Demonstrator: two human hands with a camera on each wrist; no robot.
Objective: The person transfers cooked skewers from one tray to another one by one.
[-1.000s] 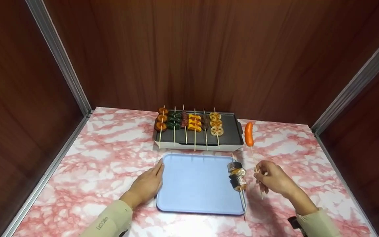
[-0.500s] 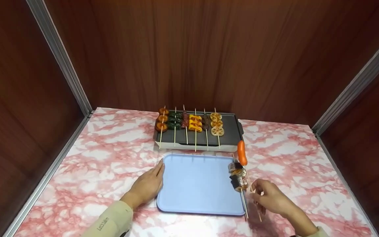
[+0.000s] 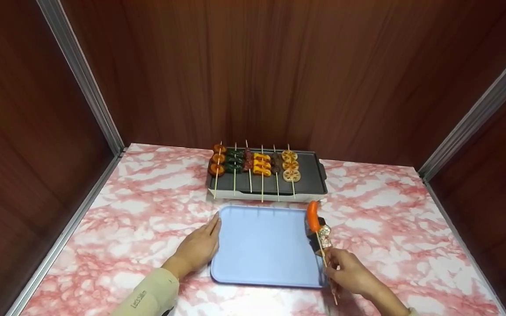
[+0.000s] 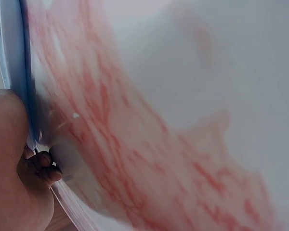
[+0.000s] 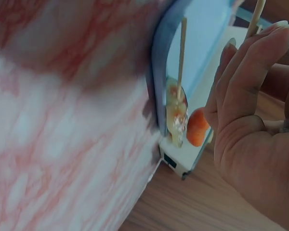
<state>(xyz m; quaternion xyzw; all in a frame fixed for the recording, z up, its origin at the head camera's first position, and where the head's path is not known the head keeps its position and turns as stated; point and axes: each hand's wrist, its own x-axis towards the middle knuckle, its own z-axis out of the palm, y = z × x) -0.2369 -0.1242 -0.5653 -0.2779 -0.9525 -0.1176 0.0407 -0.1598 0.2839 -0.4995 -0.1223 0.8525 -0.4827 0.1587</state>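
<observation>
My left hand point(image 3: 193, 248) holds the left rim of a light blue tray point(image 3: 266, 245). In the left wrist view the thumb lies over the tray rim point(image 4: 19, 67), with curled fingers below it. My right hand point(image 3: 349, 272) pinches the stick of an orange sausage skewer point(image 3: 313, 217) over the tray's right edge. The sausage points away and overlaps a skewer of black and silvery chunks point(image 3: 324, 235), which lies along that edge. In the right wrist view the sausage point(image 5: 197, 127) shows behind the fingers, beside the chunk skewer point(image 5: 176, 115).
Behind the tray stands a dark grill plate point(image 3: 308, 175) on a white base. Several skewers lie side by side on it, including lotus root slices point(image 3: 291, 166) and yellow pieces point(image 3: 262, 164). A brown wood-grain wall point(image 3: 253, 70) rises behind the red-and-white marbled table point(image 3: 147, 228).
My right hand has brought the sausage skewer left and toward me, from beside the grill to over the tray's right edge. The left hand stays on the tray.
</observation>
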